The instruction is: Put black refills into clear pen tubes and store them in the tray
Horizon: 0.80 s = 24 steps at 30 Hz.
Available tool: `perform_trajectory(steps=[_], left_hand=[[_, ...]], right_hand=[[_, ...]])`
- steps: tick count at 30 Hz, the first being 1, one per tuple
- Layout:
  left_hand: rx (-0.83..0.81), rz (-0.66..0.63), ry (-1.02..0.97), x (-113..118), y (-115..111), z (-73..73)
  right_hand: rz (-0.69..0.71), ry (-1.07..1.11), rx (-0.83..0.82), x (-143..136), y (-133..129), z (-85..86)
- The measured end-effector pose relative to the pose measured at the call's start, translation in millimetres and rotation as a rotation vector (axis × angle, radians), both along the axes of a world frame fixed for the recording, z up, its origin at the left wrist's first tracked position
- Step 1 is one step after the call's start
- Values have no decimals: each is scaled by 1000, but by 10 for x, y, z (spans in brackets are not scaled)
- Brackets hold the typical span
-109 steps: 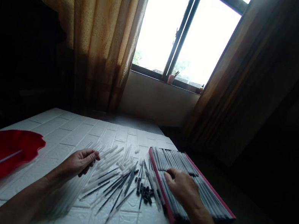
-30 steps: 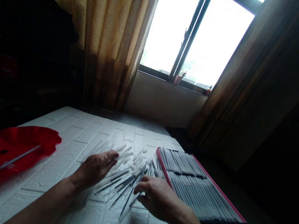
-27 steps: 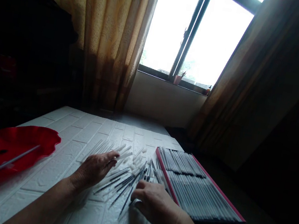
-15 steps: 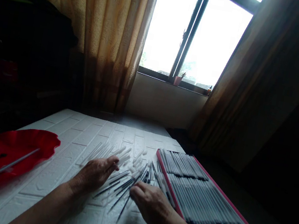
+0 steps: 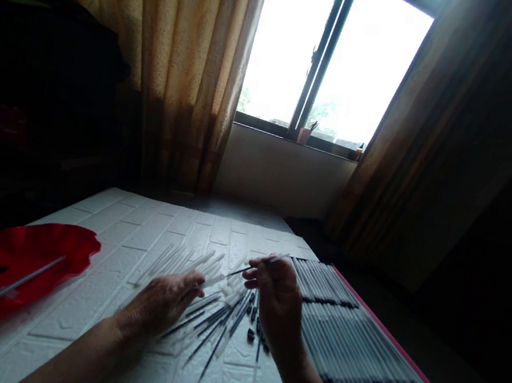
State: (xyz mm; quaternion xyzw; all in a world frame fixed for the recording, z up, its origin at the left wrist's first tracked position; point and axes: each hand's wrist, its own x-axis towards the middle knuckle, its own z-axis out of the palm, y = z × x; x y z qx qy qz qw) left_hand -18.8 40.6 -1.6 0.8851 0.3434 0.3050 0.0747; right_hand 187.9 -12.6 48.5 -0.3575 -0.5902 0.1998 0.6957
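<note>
My left hand [image 5: 163,302] is closed on a clear pen barrel [image 5: 214,280] that pokes out past its thumb and points right. A thin dark pen refill [image 5: 239,272] is pinched in my right hand [image 5: 277,301]. The refill's tip is at the barrel's open end; I cannot tell if it is inside. Below the hands lie loose dark refills [image 5: 210,355] in a fan. Beyond my left hand are several clear barrels [image 5: 169,261] lying side by side. Small black pen caps [image 5: 251,334] lie beside my right hand.
To the right stands a tray with a red edge [image 5: 389,333], filled with rows of pens [image 5: 357,348]. A wavy red plate [image 5: 45,233] with a long thin rod [image 5: 16,284] across it is at the left. The white brick-patterned table [image 5: 103,217] runs back towards the window.
My right hand has lifted from the loose refills with one refill and moved up beside the barrel. My left hand has stayed almost in place.
</note>
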Motion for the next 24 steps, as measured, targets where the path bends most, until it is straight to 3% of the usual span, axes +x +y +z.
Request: perform_trajectory(steps=[6, 10, 15, 18, 21, 24], left_hand=[[-21, 8, -4, 26, -51, 60], [-45, -1, -18, 37, -70, 81], [-66, 1, -74, 24, -31, 66], [-63, 43, -98, 7, 8, 40], [-57, 63, -103, -7, 37, 12], [-53, 67, -95, -10, 49, -6]], right_hand=[[10, -27, -71, -57, 40, 1], [50, -165, -178, -110, 87, 13], [30, -509, -238, -41, 150, 76], [-109, -708, -290, 124, 133, 128], [-234, -1069, -387, 300, 25, 145], [-212, -1336, -534, 397, -138, 87]])
